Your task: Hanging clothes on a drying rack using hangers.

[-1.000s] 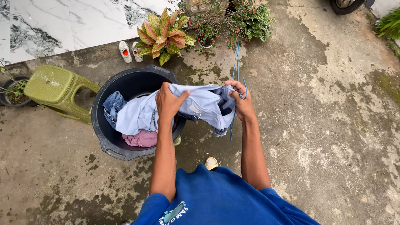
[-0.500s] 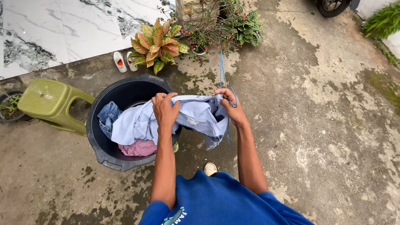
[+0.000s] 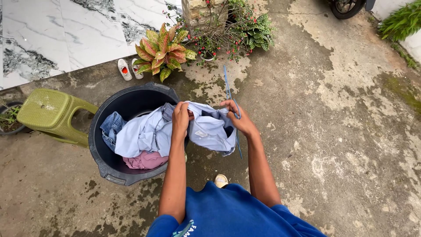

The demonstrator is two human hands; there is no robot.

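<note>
While bunched over the black tub (image 3: 103, 163), pale blue shirt (image 3: 206, 127) between closed fingers of left hand (image 3: 181, 119) and, seemingly, right hand (image 3: 239, 119).

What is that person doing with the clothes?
A person stands over a black tub of laundry on the wet concrete. Both hands hold a pale blue shirt above it: the left hand pinches its top edge, and the right hand grips the shirt together with a blue wire hanger. Jeans and a pink garment lie in the tub.

light: soft, even daylight | shadows: faint | focus: sharp | edges: perhaps slightly bowed
</note>
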